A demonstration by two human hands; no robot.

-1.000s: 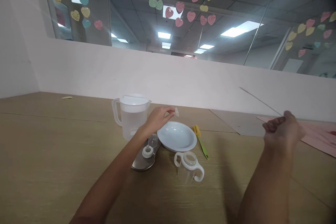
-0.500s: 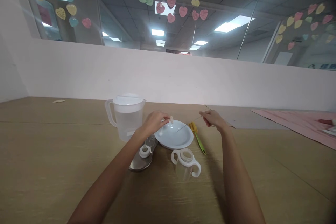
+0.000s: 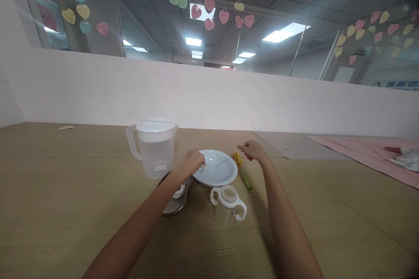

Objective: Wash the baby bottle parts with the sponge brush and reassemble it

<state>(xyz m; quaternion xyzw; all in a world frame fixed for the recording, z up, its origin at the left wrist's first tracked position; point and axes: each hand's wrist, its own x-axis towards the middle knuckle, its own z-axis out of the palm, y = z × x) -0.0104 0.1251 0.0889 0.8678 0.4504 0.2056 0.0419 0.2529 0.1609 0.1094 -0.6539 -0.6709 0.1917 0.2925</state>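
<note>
My left hand [image 3: 190,163] is closed on a small whitish piece [image 3: 202,166], mostly covered by the fingers, at the left rim of a white plate [image 3: 214,179]. My right hand [image 3: 253,150] pinches a thin rod [image 3: 224,161], whose far end slants down over the plate. Under that hand lies a bottle brush [image 3: 245,177] with a yellow head and green handle. In front of the plate stands a clear cup [image 3: 225,213] with two white handles. Partly behind my left forearm is a metal tray [image 3: 175,208] bearing a white ring-shaped part [image 3: 179,192].
A lidded clear pitcher [image 3: 157,152] stands behind my left hand. At the far right, a person's hand and patterned sleeve [image 3: 407,159] rest on a pink cloth [image 3: 343,144]. A flat pale piece [image 3: 65,127] lies at the back left, near the white wall [image 3: 209,96].
My left hand has drawn back left and down with the small piece, toward the plate's left edge. My right hand has shifted slightly left with the rod. The view has turned slightly right.
</note>
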